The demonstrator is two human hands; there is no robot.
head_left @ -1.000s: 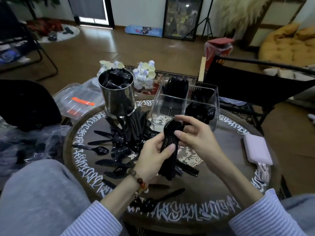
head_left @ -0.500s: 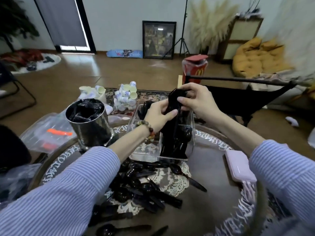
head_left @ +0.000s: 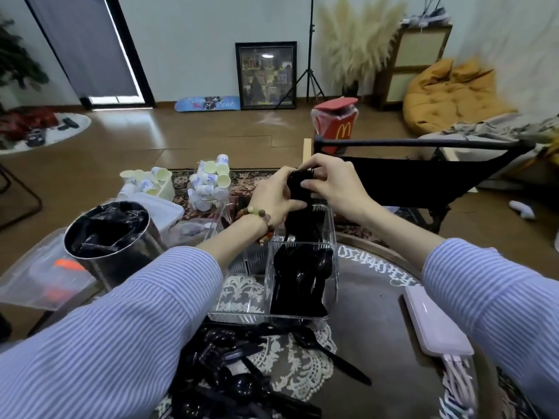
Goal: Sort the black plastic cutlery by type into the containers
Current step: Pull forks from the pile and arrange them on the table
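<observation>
My left hand (head_left: 273,193) and my right hand (head_left: 334,181) both grip the top of a stacked bundle of black spoons (head_left: 299,207), held upright over the far right compartment of a clear plastic organizer (head_left: 242,309). The bundle's lower end dips inside the organizer's walls. Its near right compartment holds black spoons (head_left: 301,279); the near left one looks empty. A metal canister (head_left: 110,237) at the left is full of black cutlery. Loose black cutlery (head_left: 230,367) is heaped on the round table (head_left: 378,343) in front of the organizer.
A pink flat case (head_left: 432,323) with white cables lies at the table's right. A clear lidded box (head_left: 42,276) sits left of the canister. Paper cups (head_left: 208,182) stand on the floor beyond, and a black folding chair (head_left: 423,173) is behind the organizer.
Both hands lifted the spoon bundle from low over the table up and away to the organizer's far right compartment, then lowered it slightly into it. The camera tilted up.
</observation>
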